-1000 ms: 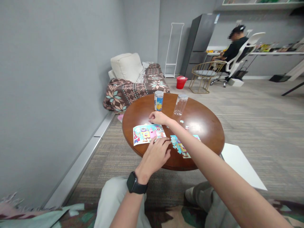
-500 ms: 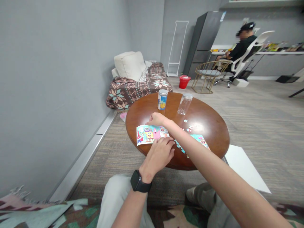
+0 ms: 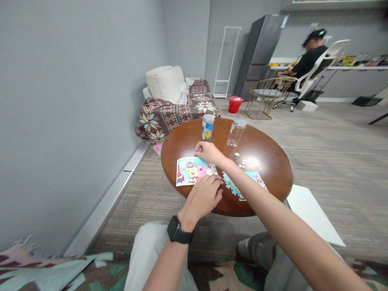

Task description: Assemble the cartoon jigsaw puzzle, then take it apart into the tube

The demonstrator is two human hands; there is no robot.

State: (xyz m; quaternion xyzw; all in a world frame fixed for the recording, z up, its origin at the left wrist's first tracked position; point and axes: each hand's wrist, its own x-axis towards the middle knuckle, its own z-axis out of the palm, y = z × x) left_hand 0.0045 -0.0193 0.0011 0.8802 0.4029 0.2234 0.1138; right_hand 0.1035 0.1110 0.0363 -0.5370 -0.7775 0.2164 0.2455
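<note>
Picture sheet (image 3: pixel 188 172) by near-left edge of counter (image 3: pixel 271 159), left hand (image 3: pixel 204 196) loosely spread at sheet's right side, right hand (image 3: pixel 209 153) curled at its far edge, grip can't tell, narrow gap to partial puzzle (image 3: pixel 231 186).

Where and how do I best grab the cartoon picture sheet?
I'd probably pinch the picture sheet by its left edge, coming from the left: it looks thin and fairly flat, and that edge is uncovered, while the left hand overlaps its near right part and the right hand is at its far edge.
</note>
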